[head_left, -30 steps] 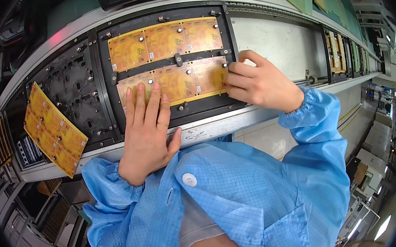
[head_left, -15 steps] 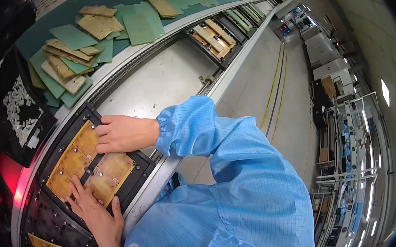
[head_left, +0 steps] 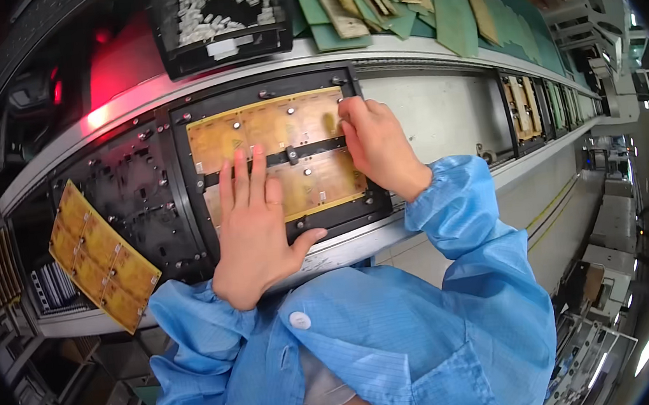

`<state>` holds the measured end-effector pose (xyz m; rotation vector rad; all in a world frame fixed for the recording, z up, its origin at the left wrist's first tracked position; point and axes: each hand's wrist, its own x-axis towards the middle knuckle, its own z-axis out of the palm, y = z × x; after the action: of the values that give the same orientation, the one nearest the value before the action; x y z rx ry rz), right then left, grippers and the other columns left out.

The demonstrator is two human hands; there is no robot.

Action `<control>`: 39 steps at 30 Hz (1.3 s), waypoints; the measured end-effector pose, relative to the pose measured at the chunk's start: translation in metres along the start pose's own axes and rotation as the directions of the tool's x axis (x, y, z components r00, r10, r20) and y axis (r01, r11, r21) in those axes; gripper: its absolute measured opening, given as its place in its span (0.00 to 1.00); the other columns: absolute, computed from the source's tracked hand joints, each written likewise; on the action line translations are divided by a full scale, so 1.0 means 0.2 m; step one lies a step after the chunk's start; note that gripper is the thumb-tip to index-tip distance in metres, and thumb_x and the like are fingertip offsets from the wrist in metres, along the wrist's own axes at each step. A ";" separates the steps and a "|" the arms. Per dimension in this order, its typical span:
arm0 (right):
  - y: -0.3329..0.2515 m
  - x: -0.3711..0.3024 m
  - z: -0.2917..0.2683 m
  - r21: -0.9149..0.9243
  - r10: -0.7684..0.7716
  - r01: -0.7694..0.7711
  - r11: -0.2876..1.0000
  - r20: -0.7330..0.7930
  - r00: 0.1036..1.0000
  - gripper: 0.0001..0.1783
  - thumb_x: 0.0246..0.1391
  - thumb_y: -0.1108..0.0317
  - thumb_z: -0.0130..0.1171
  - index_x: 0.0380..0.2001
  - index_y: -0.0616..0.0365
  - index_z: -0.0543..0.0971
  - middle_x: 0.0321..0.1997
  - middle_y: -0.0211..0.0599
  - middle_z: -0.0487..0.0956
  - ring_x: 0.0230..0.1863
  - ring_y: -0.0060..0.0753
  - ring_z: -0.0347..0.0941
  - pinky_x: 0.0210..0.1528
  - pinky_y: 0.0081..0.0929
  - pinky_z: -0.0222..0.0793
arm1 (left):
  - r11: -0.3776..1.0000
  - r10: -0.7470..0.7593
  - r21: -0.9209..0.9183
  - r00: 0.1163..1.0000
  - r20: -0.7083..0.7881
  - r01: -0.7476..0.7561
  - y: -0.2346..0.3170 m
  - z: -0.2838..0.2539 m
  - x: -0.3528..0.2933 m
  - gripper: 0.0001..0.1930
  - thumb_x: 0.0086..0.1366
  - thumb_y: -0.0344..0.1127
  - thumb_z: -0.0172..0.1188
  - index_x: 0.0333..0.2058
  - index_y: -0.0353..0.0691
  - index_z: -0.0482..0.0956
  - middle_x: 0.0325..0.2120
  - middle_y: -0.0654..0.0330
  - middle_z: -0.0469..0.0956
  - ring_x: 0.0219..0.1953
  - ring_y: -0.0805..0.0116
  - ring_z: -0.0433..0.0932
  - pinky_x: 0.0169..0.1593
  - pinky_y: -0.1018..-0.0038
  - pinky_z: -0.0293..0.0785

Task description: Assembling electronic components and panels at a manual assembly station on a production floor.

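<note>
Gloss against matt, right here!
Light gleams off the slick amber panel (head_left: 270, 127), the frame (head_left: 301, 80) around it sits dull black, the rail (head_left: 359, 236) shows scuffed bare metal, and the sleeve (head_left: 457, 199) creases in sheeny blue cloth!

Left hand (head_left: 257, 244): palm down, fingers (head_left: 241, 183) straight, pointing forward, slightly parted; thumb (head_left: 309, 241) splayed out to the right. Right hand (head_left: 383, 146): farther forward, back uppermost, fingers curled in, tips toward the left; grip unclear, fingertips partly hidden. Left forearm (head_left: 194, 312), blue-sleeved, enters from lower left. Right forearm (head_left: 457, 197), likewise sleeved, angles in from the right, elbow bent outward.
</note>
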<state>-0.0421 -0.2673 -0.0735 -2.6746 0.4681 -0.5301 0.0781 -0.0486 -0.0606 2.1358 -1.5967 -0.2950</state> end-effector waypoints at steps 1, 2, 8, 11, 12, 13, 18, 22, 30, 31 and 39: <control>-0.02 0.01 0.01 0.012 -0.009 0.009 1.000 0.011 1.000 0.07 0.54 0.78 0.57 0.36 0.58 0.72 0.29 0.47 0.75 0.34 0.53 0.71 0.40 0.43 0.66 | 1.000 -0.006 0.004 1.000 -0.001 0.006 0.00 0.00 -0.01 0.43 0.52 0.62 0.67 0.46 0.21 0.71 0.67 0.32 0.54 0.71 0.33 0.47 0.73 0.46 0.38; -0.03 0.03 0.00 -0.104 -0.042 0.051 0.993 0.088 0.995 0.06 0.55 0.76 0.57 0.35 0.58 0.72 0.28 0.46 0.75 0.32 0.53 0.71 0.39 0.45 0.67 | 1.000 -0.007 0.006 1.000 -0.001 0.008 -0.01 0.00 -0.02 0.43 0.52 0.63 0.66 0.46 0.20 0.71 0.67 0.32 0.54 0.71 0.33 0.47 0.73 0.46 0.38; 0.04 0.24 -0.11 -0.481 -0.096 0.095 0.871 0.022 0.995 0.15 0.56 0.60 0.65 0.29 0.57 0.71 0.19 0.42 0.76 0.24 0.50 0.73 0.25 0.44 0.67 | 1.000 -0.015 0.015 1.000 0.017 0.014 -0.02 -0.01 -0.02 0.43 0.53 0.63 0.66 0.48 0.23 0.70 0.67 0.32 0.54 0.71 0.33 0.48 0.72 0.43 0.37; 0.22 0.30 -0.08 -0.486 -0.140 0.185 0.854 0.127 0.982 0.15 0.57 0.55 0.63 0.30 0.54 0.74 0.19 0.41 0.77 0.25 0.50 0.75 0.26 0.44 0.68 | 1.000 -0.006 0.027 1.000 0.022 0.005 -0.02 0.00 -0.01 0.42 0.53 0.62 0.67 0.48 0.24 0.70 0.67 0.31 0.54 0.71 0.33 0.48 0.72 0.43 0.37; 0.22 0.33 -0.07 -0.467 -0.192 0.273 0.841 0.215 0.958 0.14 0.58 0.55 0.62 0.31 0.53 0.74 0.19 0.40 0.77 0.25 0.50 0.75 0.26 0.44 0.68 | 1.000 -0.011 0.023 0.999 0.034 0.010 -0.02 0.00 -0.01 0.42 0.54 0.63 0.66 0.48 0.25 0.70 0.66 0.31 0.55 0.71 0.34 0.48 0.72 0.43 0.37; 0.22 0.35 -0.08 -0.483 -0.172 0.286 0.828 0.266 0.949 0.13 0.60 0.55 0.59 0.29 0.51 0.78 0.20 0.41 0.78 0.26 0.50 0.76 0.27 0.45 0.69 | 1.000 -0.015 0.019 0.999 0.047 0.014 -0.02 0.00 -0.02 0.42 0.54 0.63 0.66 0.48 0.25 0.70 0.66 0.31 0.55 0.71 0.34 0.48 0.72 0.43 0.37; 0.17 0.41 -0.07 -0.470 -0.019 0.193 0.862 0.350 0.937 0.16 0.60 0.54 0.57 0.27 0.53 0.81 0.22 0.43 0.80 0.27 0.51 0.78 0.30 0.45 0.72 | 0.999 -0.016 0.034 0.999 0.041 0.015 -0.02 0.00 -0.02 0.41 0.55 0.64 0.65 0.48 0.26 0.71 0.65 0.31 0.57 0.71 0.34 0.49 0.72 0.44 0.36; 0.13 0.38 -0.02 -0.537 0.009 0.139 0.832 0.264 0.964 0.22 0.60 0.48 0.57 0.24 0.55 0.81 0.21 0.44 0.80 0.25 0.53 0.78 0.29 0.45 0.73 | 0.998 -0.009 0.064 1.000 0.001 0.009 -0.02 0.00 -0.01 0.40 0.56 0.64 0.64 0.48 0.26 0.71 0.63 0.32 0.61 0.69 0.35 0.54 0.70 0.45 0.41; -0.13 0.47 0.09 -0.427 -0.278 0.338 0.839 0.196 0.940 0.21 0.60 0.48 0.59 0.25 0.54 0.77 0.17 0.42 0.77 0.21 0.50 0.76 0.23 0.42 0.69 | 0.992 -0.067 0.097 0.984 -0.163 0.083 -0.09 -0.03 0.11 0.42 0.55 0.60 0.66 0.56 0.29 0.71 0.64 0.33 0.59 0.68 0.34 0.54 0.70 0.47 0.45; -0.13 0.49 0.12 -0.423 -0.284 0.342 0.839 0.195 0.939 0.21 0.60 0.48 0.59 0.25 0.54 0.77 0.17 0.42 0.77 0.21 0.50 0.76 0.23 0.42 0.69 | 0.991 -0.071 0.100 0.984 -0.166 0.088 -0.11 0.00 0.11 0.42 0.55 0.60 0.66 0.56 0.29 0.71 0.64 0.33 0.59 0.68 0.34 0.54 0.70 0.47 0.45; -0.16 0.56 0.20 -0.433 -0.314 0.436 0.789 0.327 0.892 0.22 0.60 0.49 0.57 0.19 0.53 0.79 0.16 0.41 0.77 0.20 0.49 0.76 0.23 0.44 0.70 | 0.982 -0.097 0.157 0.993 -0.062 0.105 -0.11 0.00 0.12 0.42 0.55 0.63 0.65 0.58 0.34 0.71 0.63 0.31 0.60 0.69 0.32 0.52 0.71 0.46 0.43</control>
<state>0.0798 -0.2708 -0.0607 -3.3089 -0.0262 -0.1918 0.1053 -0.0665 -0.0686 2.3298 -1.5301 -0.1440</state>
